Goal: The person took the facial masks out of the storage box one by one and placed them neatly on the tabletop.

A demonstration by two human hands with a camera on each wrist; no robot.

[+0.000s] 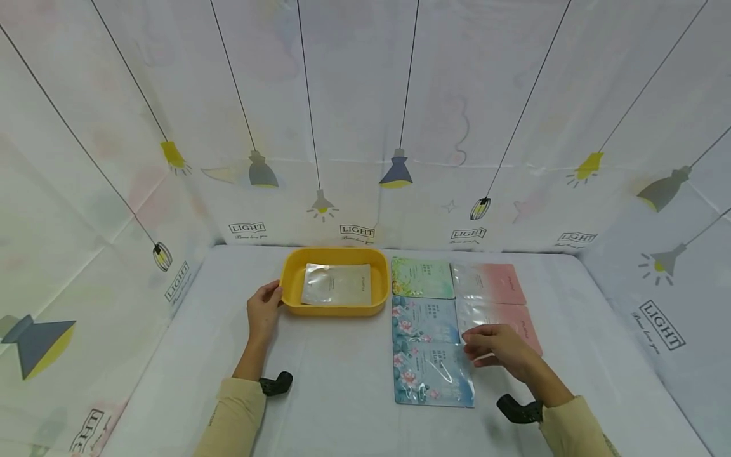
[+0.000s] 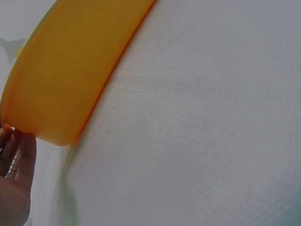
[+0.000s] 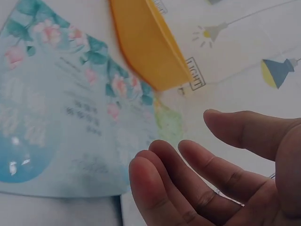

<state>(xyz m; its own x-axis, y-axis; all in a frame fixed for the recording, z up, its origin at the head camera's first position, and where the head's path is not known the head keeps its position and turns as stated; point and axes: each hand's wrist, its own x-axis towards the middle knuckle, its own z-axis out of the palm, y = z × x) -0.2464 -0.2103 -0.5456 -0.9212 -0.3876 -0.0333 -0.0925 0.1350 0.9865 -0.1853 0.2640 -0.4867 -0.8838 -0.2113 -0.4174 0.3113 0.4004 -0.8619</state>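
Observation:
My left hand (image 1: 264,311) is at the left end of a yellow plastic tray (image 1: 334,311), pinching its rim between thumb and fingers. In the left wrist view the fingertips meet the end of the tray (image 2: 70,70). Inside the tray lies a silvery-beige sheet mask packet (image 1: 337,284). My right hand (image 1: 502,349), fingers loosely bent and thumb apart, is over the right edge of the front blue floral mask packet (image 1: 431,374). Nothing shows between its fingers in the right wrist view. Part of the front pink-and-silver packet (image 1: 522,320) is covered by this hand.
Behind the front blue packet lie a second blue packet (image 1: 425,317) and a green one (image 1: 422,277). Another pink-and-silver packet (image 1: 497,284) lies beside the green one. A lamp-print curtain (image 1: 354,127) borders the white table (image 1: 331,387) at the back and sides.

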